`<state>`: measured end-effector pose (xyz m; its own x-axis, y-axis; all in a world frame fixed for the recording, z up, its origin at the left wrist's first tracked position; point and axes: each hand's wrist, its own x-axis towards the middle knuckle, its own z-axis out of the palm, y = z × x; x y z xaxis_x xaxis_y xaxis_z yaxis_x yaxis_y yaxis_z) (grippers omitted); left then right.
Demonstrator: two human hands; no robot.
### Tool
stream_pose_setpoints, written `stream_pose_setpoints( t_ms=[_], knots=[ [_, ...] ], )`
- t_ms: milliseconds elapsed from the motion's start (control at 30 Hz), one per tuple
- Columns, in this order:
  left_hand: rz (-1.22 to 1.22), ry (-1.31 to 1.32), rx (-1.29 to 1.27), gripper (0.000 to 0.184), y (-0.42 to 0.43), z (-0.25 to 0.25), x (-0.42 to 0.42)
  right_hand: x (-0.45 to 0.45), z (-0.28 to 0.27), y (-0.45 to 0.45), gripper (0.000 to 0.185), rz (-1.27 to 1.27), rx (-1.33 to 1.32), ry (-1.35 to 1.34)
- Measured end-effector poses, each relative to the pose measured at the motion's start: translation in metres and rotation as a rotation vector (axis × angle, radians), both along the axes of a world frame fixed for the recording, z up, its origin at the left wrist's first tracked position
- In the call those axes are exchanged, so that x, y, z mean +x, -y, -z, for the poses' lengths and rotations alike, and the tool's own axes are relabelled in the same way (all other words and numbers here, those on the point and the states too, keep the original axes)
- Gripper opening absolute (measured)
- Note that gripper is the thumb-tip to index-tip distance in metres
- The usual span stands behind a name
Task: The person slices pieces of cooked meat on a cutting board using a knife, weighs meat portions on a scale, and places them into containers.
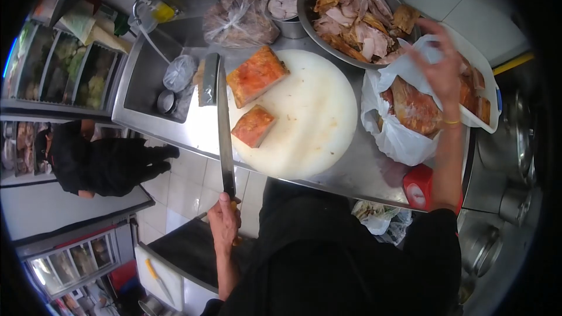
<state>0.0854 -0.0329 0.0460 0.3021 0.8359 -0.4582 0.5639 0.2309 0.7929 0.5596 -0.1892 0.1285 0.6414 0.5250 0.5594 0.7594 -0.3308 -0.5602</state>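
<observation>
My left hand (225,222) is wrapped round the handle of a long knife (225,134), its blade pointing away past the left edge of a round white cutting board (316,111). Two pieces of browned roast meat lie on the board, a larger one (256,76) behind a smaller one (254,126). Over at the right, my right hand (436,64) is raised with fingers apart, somewhat blurred, above an open white plastic bag (404,140) holding roast meat (414,108). Nothing shows in its grasp.
A large metal bowl (304,14) of cut meat stands behind the board, beside a small pot (291,28) and a tied bag (240,17). A sink (140,76) is at left. A red scale (417,187) sits front right. Another person (99,158) stands far left.
</observation>
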Motion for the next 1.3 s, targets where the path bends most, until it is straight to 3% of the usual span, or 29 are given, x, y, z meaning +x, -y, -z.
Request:
stream_pose_setpoints(
  t_ms=[67, 100, 200, 333, 467, 567, 667, 700, 800, 867, 967, 1000, 1033, 1100, 1167, 1300],
  knots=[
    [-0.001, 0.028, -0.012, 0.068, -0.009, 0.004, -0.014, -0.057, 0.012, -0.046, 0.058, -0.371, -0.042, -0.115],
    [0.002, 0.04, -0.016, 0.068, -0.013, 0.006, -0.022, -0.078, 0.034, -0.069, 0.06, -0.542, -0.105, -0.05],
    [0.03, 0.048, -0.002, 0.068, -0.026, 0.016, -0.047, -0.153, 0.08, -0.131, 0.072, -0.83, -0.237, -0.073],
    [0.056, 0.067, -0.007, 0.066, -0.038, 0.023, -0.079, -0.208, 0.14, -0.186, 0.074, -0.885, -0.529, 0.067],
    [0.007, 0.089, -0.085, 0.062, -0.049, 0.047, -0.109, -0.217, 0.186, -0.2, 0.056, -0.702, -0.547, 0.177],
    [0.084, 0.112, -0.061, 0.065, -0.063, 0.058, -0.123, -0.227, 0.171, -0.185, 0.059, -0.475, -0.852, 0.044],
    [0.14, 0.126, -0.023, 0.067, -0.081, 0.062, -0.128, -0.235, 0.171, -0.153, 0.061, -0.323, -0.736, -0.036],
    [0.154, 0.13, -0.017, 0.068, -0.086, 0.062, -0.126, -0.231, 0.152, -0.14, 0.073, -0.375, -0.733, -0.109],
    [0.177, 0.125, 0.03, 0.07, -0.09, 0.051, -0.11, -0.209, 0.122, -0.099, 0.076, -0.316, -0.33, -0.392],
    [0.194, 0.12, 0.056, 0.071, -0.093, 0.051, -0.1, -0.171, 0.113, -0.063, 0.059, -0.076, -0.222, -0.226],
    [0.201, 0.115, 0.087, 0.075, -0.086, 0.044, -0.077, -0.085, 0.086, 0.012, 0.044, 0.258, 0.026, -0.232],
    [0.203, 0.117, 0.094, 0.078, -0.084, 0.044, -0.07, -0.044, 0.096, 0.04, 0.042, 0.514, 0.03, -0.262],
    [0.203, 0.121, 0.101, 0.081, -0.08, 0.046, -0.064, -0.016, 0.086, 0.071, 0.046, 0.59, 0.052, -0.214],
    [0.221, 0.055, 0.097, 0.069, -0.074, 0.048, -0.058, 0.039, 0.08, 0.126, 0.051, 0.763, -0.068, -0.15],
    [0.225, 0.002, 0.091, 0.064, -0.064, 0.039, -0.04, 0.091, 0.081, 0.163, 0.068, 0.977, -0.455, -0.267],
    [0.26, -0.076, 0.07, 0.066, -0.029, -0.001, 0.001, 0.174, 0.124, 0.209, 0.092, 1.046, -0.573, -0.478]
  ],
)
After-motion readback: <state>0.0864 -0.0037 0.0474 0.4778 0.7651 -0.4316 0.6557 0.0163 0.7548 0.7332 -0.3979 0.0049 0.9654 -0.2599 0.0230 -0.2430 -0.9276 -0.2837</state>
